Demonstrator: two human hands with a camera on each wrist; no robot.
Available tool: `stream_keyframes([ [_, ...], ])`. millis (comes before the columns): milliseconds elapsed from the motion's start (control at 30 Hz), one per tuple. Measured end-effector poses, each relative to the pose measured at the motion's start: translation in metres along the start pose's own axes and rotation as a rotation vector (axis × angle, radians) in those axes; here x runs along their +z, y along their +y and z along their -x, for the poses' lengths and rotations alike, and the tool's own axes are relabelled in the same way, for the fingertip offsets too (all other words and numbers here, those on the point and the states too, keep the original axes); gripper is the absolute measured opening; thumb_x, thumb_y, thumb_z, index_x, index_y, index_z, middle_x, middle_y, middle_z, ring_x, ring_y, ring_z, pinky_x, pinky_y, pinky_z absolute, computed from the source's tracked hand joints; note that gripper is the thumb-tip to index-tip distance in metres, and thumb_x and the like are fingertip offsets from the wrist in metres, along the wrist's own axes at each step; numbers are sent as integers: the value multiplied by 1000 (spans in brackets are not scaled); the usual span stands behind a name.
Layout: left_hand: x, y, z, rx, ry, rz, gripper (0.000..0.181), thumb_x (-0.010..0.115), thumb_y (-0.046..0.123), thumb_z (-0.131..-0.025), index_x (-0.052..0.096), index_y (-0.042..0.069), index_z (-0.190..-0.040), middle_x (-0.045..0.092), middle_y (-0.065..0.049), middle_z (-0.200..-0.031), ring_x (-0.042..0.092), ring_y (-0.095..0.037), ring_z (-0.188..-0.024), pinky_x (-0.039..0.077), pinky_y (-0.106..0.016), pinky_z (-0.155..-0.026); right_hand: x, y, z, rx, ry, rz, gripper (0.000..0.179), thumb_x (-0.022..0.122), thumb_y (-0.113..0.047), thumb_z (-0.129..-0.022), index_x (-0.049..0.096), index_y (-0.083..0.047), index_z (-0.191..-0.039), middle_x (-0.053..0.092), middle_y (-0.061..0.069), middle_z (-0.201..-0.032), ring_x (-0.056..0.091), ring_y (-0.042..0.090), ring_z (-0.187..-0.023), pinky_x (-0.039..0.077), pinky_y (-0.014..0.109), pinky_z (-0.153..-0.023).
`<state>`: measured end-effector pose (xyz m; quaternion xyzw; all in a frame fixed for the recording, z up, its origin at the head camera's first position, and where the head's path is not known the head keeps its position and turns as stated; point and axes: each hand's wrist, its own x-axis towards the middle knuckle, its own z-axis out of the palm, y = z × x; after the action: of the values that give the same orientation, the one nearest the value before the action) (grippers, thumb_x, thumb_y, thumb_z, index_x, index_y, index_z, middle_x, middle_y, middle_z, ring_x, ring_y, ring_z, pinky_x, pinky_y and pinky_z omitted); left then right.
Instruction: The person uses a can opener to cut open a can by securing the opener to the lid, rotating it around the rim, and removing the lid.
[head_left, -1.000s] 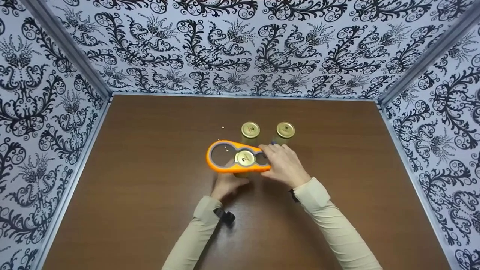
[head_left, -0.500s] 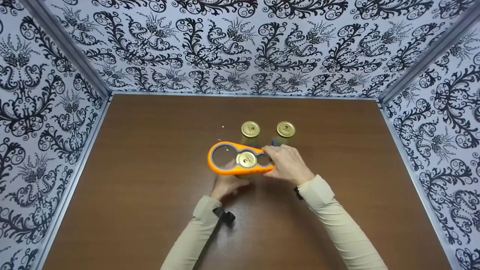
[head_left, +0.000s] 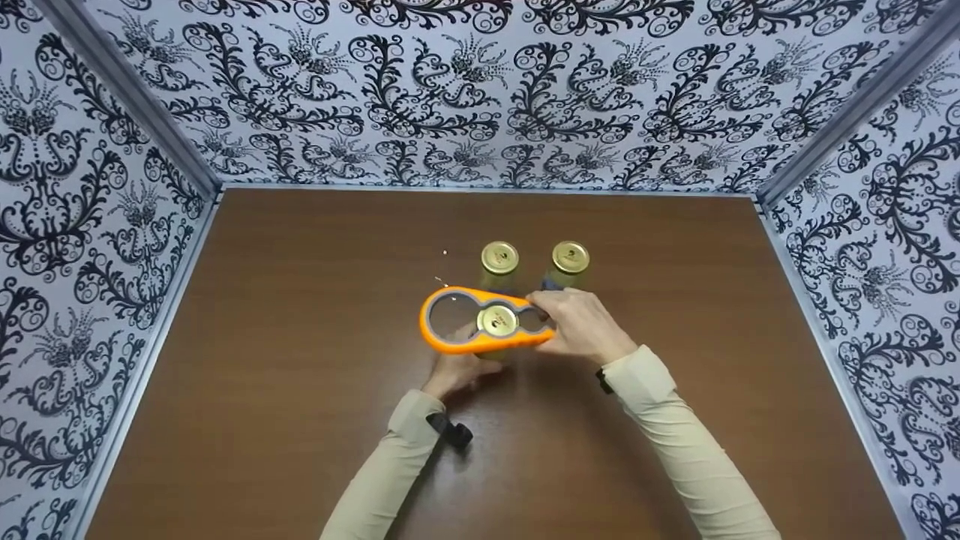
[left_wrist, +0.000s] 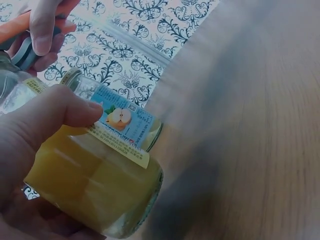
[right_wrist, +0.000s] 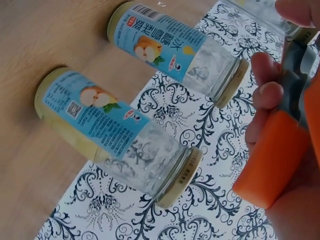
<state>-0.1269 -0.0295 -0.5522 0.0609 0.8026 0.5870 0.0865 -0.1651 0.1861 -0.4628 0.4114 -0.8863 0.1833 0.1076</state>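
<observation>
My left hand (head_left: 454, 371) grips a glass jar (left_wrist: 100, 185) with yellowish contents around its body. Its gold lid (head_left: 497, 321) sits inside the middle opening of an orange jar opener (head_left: 448, 347) with grey inner edges. The opener's narrow end is held by my right hand (head_left: 589, 328), fingers curled round it. In the right wrist view the orange handle (right_wrist: 272, 160) lies against the palm, while the jar under it is mostly out of sight.
Two lidded jars, a left one (head_left: 499, 257) and a right one (head_left: 570, 257), stand upright just beyond my hands. Their blue labels show fruit. A few small pale bits (head_left: 445, 253) lie on the brown table (head_left: 300, 337). Patterned walls (head_left: 465, 97) enclose the back and sides.
The opener, the jar lid and my right hand have shifted slightly right and toward me. My left hand keeps its hold on the jar, and the two far jars stay put.
</observation>
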Motion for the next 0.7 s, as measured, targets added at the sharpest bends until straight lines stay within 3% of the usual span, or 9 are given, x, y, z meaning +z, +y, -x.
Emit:
stream_keyframes([
  [267, -1, -5, -1, 109, -45, 40, 52, 80, 1, -69, 57, -7, -115, 65, -12, -92, 56, -32, -43, 47, -30, -39, -1, 2, 0, -37, 0, -29, 41, 80, -27, -71, 63, -5, -101, 60, 2, -81, 53, 19, -68, 48, 36, -62],
  [500, -3, -11, -2, 62, -113, 153, 51, 80, 1, -71, 58, -4, -117, 64, -5, -87, 57, -45, -52, 49, -38, -42, -2, 4, 0, -37, -12, -63, 39, 80, -25, -72, 63, -6, -100, 58, 2, -80, 51, 17, -67, 46, 34, -61],
  [700, -6, -10, -1, 72, -154, 163, 56, 80, 4, -70, 56, -4, -120, 63, -9, -102, 58, -31, -51, 52, -46, -46, -2, 7, -1, -52, -20, -84, 37, 80, -29, -73, 63, -8, -99, 57, 1, -78, 47, 15, -66, 42, 33, -61],
])
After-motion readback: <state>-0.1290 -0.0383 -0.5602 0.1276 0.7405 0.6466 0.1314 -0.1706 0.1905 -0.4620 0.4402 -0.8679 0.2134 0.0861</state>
